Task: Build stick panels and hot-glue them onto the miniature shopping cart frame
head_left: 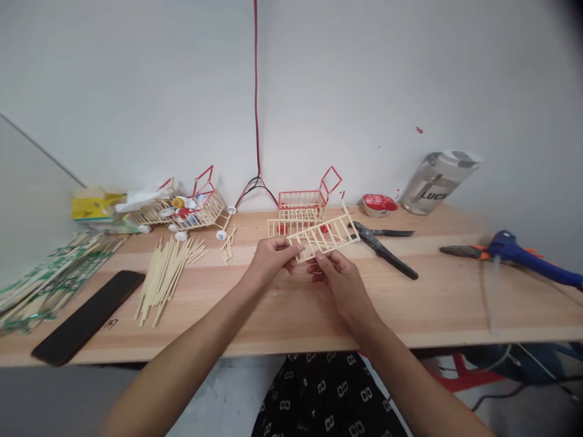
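Both my hands hold a small ladder-like frame of wooden sticks [328, 236] just above the middle of the wooden table [291, 303]. My left hand [272, 257] pinches its near left end with closed fingers. My right hand [340, 280] grips the frame's lower edge from below, fingers closed on it. Behind the frame stand a red-painted stick cart [306, 200] and another plain stick panel [291, 225].
A pile of loose sticks [166, 272] and a black phone [88, 317] lie at the left, beside wrapped chopstick packets [43, 276]. Another stick cart with clutter [191, 206] sits at the back left. Black cutters [382, 246], pliers [464, 250], a blue glue gun [531, 258], a red cup [379, 204] and a bottle [439, 181] are at the right.
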`<state>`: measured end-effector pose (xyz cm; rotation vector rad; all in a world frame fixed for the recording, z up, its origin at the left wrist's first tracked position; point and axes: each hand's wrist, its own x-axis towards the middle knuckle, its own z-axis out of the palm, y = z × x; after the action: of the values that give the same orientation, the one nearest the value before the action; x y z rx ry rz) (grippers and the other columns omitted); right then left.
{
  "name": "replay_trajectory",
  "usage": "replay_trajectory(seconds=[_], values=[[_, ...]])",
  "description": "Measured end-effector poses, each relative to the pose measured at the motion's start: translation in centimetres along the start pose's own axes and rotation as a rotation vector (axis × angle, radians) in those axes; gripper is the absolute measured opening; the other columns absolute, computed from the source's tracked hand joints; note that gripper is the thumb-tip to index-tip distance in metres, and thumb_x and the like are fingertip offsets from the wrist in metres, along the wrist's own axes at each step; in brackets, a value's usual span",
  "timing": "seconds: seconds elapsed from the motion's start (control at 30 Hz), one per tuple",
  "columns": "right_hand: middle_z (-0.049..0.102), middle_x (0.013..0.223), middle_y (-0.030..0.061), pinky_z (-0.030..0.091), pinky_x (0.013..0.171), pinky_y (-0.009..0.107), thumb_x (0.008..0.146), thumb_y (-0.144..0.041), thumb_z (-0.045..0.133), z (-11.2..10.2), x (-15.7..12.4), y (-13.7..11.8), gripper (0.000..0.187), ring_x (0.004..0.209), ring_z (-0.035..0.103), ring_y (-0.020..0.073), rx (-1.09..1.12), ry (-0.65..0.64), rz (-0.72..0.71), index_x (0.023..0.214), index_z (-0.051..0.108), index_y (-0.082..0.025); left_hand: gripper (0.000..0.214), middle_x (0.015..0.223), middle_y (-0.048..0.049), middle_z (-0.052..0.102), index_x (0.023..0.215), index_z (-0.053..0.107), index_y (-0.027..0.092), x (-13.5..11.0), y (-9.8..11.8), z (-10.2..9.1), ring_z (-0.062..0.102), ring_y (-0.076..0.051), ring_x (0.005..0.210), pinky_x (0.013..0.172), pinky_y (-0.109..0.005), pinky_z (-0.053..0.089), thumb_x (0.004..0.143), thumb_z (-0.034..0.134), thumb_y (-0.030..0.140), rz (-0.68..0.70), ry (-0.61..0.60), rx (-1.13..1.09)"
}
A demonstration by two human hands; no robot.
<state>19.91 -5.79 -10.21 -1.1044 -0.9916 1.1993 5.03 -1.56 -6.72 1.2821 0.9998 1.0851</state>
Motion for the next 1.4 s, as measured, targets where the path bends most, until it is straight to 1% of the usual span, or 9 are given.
replay_trajectory(seconds=[0.2, 0.33, 0.6, 0.93, 1.07, 1.13, 1.23, 1.3, 1.4], values=[[0.069, 0.088, 0.0053, 0.053, 0.067, 0.029, 0.081, -0.050, 0.063, -0.1, -0.1, -0.1, 0.033, 0.079, 0.065, 0.0160, 0.024, -0.022, -0.008, 0.085, 0.063, -0.017, 0.031, 0.047, 0.0012, 0.055, 0.055, 0.058, 0.012, -0.2, 0.8, 0.5, 0.048, -0.007, 0.039, 0.041, -0.019, 0.040, 0.065, 0.076, 0.036, 0.003, 0.008, 0.007], [0.069, 0.084, 0.0046, 0.052, 0.068, 0.030, 0.080, -0.050, 0.065, -0.2, -0.2, -0.7, 0.033, 0.079, 0.065, 0.0166, -0.007, -0.030, -0.011, 0.086, 0.063, -0.017, 0.032, 0.046, 0.0017, 0.054, 0.054, 0.057, 0.012, -0.4, 1.2, 1.1, 0.048, -0.007, 0.039, 0.041, -0.019, 0.041, 0.063, 0.077, 0.036, 0.012, 0.018, 0.013], [0.069, 0.081, 0.0049, 0.050, 0.068, 0.029, 0.079, -0.050, 0.064, -0.6, -0.9, -2.1, 0.035, 0.068, 0.062, 0.0135, -0.083, -0.011, -0.016, 0.084, 0.062, -0.015, 0.035, 0.046, 0.0026, 0.053, 0.054, 0.054, 0.013, -0.4, 1.2, 2.2, 0.049, -0.007, 0.040, 0.041, -0.019, 0.042, 0.064, 0.078, 0.036, 0.059, 0.012, 0.004], [0.064, 0.077, 0.0020, 0.045, 0.061, 0.026, 0.079, -0.050, 0.065, -1.1, -0.9, -2.0, 0.034, 0.062, 0.056, 0.0112, -0.054, -0.007, -0.059, 0.082, 0.060, -0.016, 0.032, 0.051, 0.0009, 0.057, 0.058, 0.058, 0.012, -0.8, 1.5, 3.4, 0.053, -0.008, 0.044, 0.044, -0.020, 0.046, 0.066, 0.076, 0.037, 0.062, -0.023, 0.028], [0.064, 0.076, 0.0019, 0.045, 0.062, 0.026, 0.078, -0.050, 0.065, -1.2, -1.0, -1.9, 0.033, 0.062, 0.055, 0.0113, -0.023, 0.010, -0.057, 0.080, 0.061, -0.017, 0.029, 0.055, 0.0007, 0.058, 0.068, 0.061, 0.011, -0.9, 1.5, 3.6, 0.056, -0.010, 0.048, 0.047, -0.022, 0.050, 0.067, 0.075, 0.037, 0.109, -0.038, 0.057], [0.064, 0.075, 0.0017, 0.045, 0.062, 0.026, 0.078, -0.050, 0.066, -1.2, -1.0, -1.8, 0.034, 0.062, 0.055, 0.0114, -0.003, 0.017, -0.052, 0.079, 0.061, -0.017, 0.029, 0.057, 0.0021, 0.057, 0.079, 0.061, 0.011, -1.1, 1.4, 3.7, 0.057, -0.011, 0.049, 0.047, -0.023, 0.052, 0.068, 0.074, 0.035, 0.136, -0.016, 0.068], [0.064, 0.075, 0.0014, 0.044, 0.062, 0.027, 0.077, -0.050, 0.067, -1.2, -0.9, -1.6, 0.034, 0.061, 0.055, 0.0111, 0.005, 0.027, -0.050, 0.079, 0.060, -0.017, 0.033, 0.061, 0.0038, 0.056, 0.095, 0.056, 0.014, -1.3, 1.3, 3.8, 0.058, -0.012, 0.051, 0.045, -0.024, 0.053, 0.073, 0.070, 0.034, 0.183, 0.043, 0.100], [0.064, 0.076, 0.0016, 0.044, 0.062, 0.027, 0.077, -0.050, 0.066, -1.2, -0.8, -1.4, 0.034, 0.061, 0.055, 0.0110, 0.009, 0.023, -0.057, 0.080, 0.061, -0.017, 0.031, 0.064, 0.0035, 0.056, 0.098, 0.054, 0.016, -1.5, 1.3, 3.9, 0.058, -0.012, 0.053, 0.044, -0.023, 0.052, 0.076, 0.066, 0.034, 0.219, 0.070, 0.151], [0.064, 0.075, 0.0017, 0.044, 0.062, 0.027, 0.076, -0.050, 0.067, -1.2, -0.6, -1.1, 0.035, 0.060, 0.055, 0.0111, 0.024, 0.031, -0.055, 0.082, 0.062, -0.017, 0.027, 0.067, 0.0024, 0.056, 0.096, 0.055, 0.016, -1.7, 1.4, 4.0, 0.058, -0.012, 0.056, 0.044, -0.021, 0.051, 0.078, 0.065, 0.034, 0.267, 0.090, 0.218]])
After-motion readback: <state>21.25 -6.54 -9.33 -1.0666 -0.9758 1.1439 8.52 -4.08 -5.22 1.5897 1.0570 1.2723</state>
